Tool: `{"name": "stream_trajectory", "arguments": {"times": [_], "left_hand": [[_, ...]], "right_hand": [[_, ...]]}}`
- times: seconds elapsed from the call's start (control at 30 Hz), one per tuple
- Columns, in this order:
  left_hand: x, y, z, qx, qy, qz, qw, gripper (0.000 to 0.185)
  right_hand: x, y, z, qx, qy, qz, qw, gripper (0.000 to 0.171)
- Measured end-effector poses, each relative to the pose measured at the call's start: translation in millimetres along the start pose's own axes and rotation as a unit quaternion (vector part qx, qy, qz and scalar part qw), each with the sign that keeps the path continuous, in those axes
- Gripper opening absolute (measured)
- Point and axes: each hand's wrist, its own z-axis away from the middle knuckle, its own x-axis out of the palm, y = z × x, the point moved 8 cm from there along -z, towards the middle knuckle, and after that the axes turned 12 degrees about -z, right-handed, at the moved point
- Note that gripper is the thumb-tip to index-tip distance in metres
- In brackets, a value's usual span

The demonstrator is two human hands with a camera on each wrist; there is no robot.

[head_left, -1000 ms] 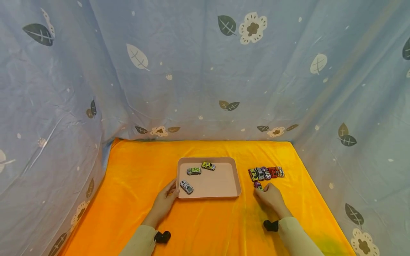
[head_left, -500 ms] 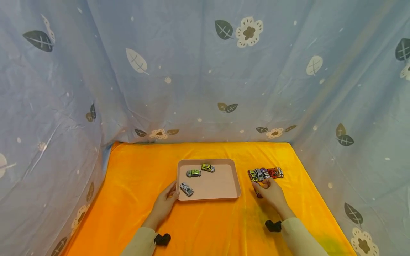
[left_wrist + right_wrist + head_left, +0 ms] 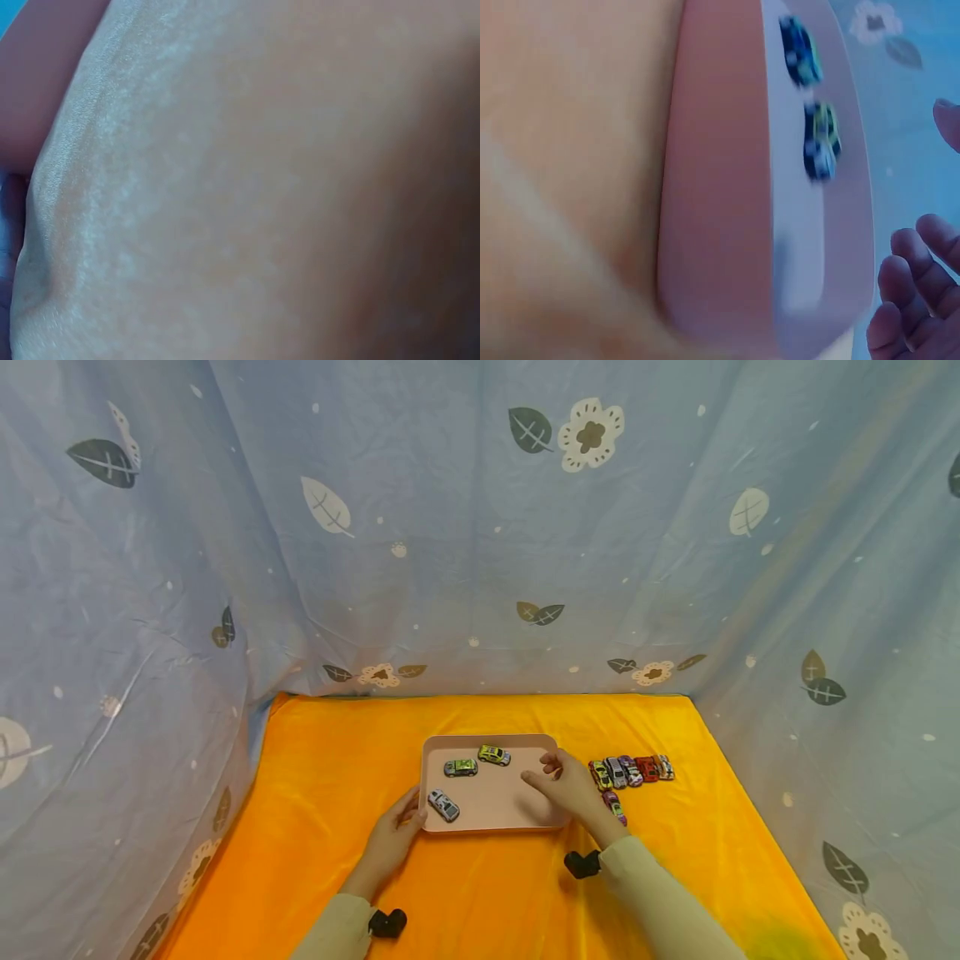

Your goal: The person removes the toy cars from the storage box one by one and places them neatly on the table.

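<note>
Altogether, one tray (image 3: pixel 491 802) holds three cars (image 3: pixel 461 768), six others (image 3: pixel 631 771) beside it; left fingers (image 3: pixel 405 802) grip it, right fingers (image 3: pixel 897 283) are released.

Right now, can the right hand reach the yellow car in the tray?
Probably yes: the right hand hovers empty over the tray; nothing shows between its fingers and the yellow car.
</note>
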Motion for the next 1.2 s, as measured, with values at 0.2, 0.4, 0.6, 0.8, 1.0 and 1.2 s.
{"name": "stream_trajectory", "arguments": {"times": [0.2, 0.4, 0.6, 0.8, 1.0, 1.2], "left_hand": [[7.6, -1.8, -0.8, 0.009, -0.010, 0.002, 0.9999, 0.055], [11.8, -1.3, -1.3, 0.004, -0.011, 0.004, 0.9999, 0.054], [13.2, 0.1, 0.1, 0.004, -0.014, 0.006, 0.9999, 0.053], [8.9, -2.9, 3.7, -0.007, -0.011, 0.010, 0.9999, 0.054], [1.2, -2.1, 5.6, -0.011, -0.002, -0.002, 0.9999, 0.053], [-2.1, 1.8, 0.8, -0.001, 0.006, -0.005, 1.0000, 0.054]], "right_hand": [[37, 7, -13, 0.047, -0.055, -0.138, 0.988, 0.067], [50, 22, -28, 0.092, -0.052, -0.166, 0.980, 0.078], [53, 40, -40, 0.128, -0.040, -0.156, 0.979, 0.078], [66, 42, -45, 0.121, -0.031, -0.133, 0.983, 0.068], [74, 34, -50, 0.108, -0.016, -0.117, 0.987, 0.062], [76, 33, -57, 0.108, 0.004, -0.114, 0.988, 0.051]]}}
